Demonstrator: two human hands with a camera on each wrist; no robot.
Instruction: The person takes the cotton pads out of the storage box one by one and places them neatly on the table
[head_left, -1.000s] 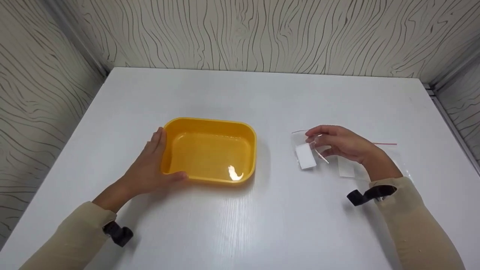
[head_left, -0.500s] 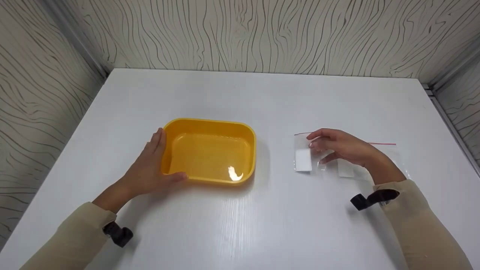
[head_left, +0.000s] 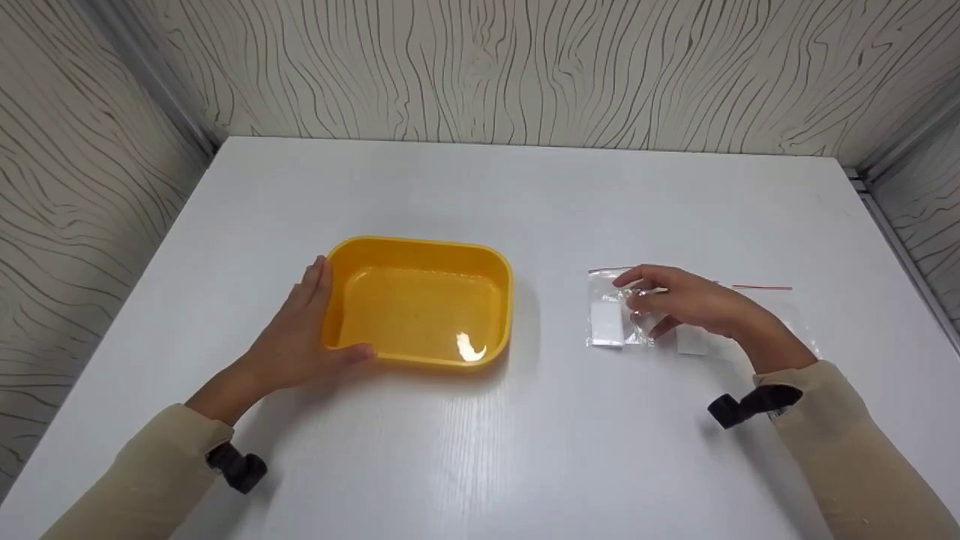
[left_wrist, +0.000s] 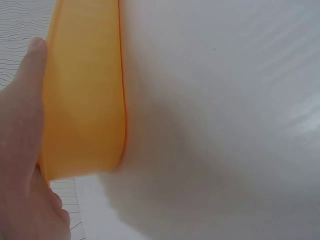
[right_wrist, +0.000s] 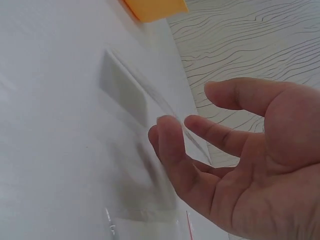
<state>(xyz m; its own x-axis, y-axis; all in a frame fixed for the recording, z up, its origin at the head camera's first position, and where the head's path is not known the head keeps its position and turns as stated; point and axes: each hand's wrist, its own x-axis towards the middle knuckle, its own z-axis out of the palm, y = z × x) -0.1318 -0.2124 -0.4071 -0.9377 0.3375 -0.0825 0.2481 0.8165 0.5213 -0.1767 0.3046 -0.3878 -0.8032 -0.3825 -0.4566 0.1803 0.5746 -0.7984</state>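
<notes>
A yellow rectangular container [head_left: 420, 307] stands on the white table, left of centre. My left hand [head_left: 296, 337] grips its near left corner, fingers along the left wall and thumb at the front rim. A small clear zip bag [head_left: 607, 281] with a white rectangle in it lies to the right of the container. Over the bag's right side is my right hand [head_left: 686, 300], its fingers loosely bent and apart. In the right wrist view nothing is visible between those fingers, and the bag's white edge stands slightly raised beneath them. The forearm hides part of another clear bag [head_left: 784, 311] with a red zip line.
A patterned panel [head_left: 480, 67] rises behind the table's back edge, and similar panels flank both sides. Each wrist carries a black mount, one on the left [head_left: 238, 466] and one on the right [head_left: 750, 405].
One second ago my right hand held the small bag tilted; now it lies flatter on the table. That hand has drawn slightly right and nearer. My left hand and the container have stayed put.
</notes>
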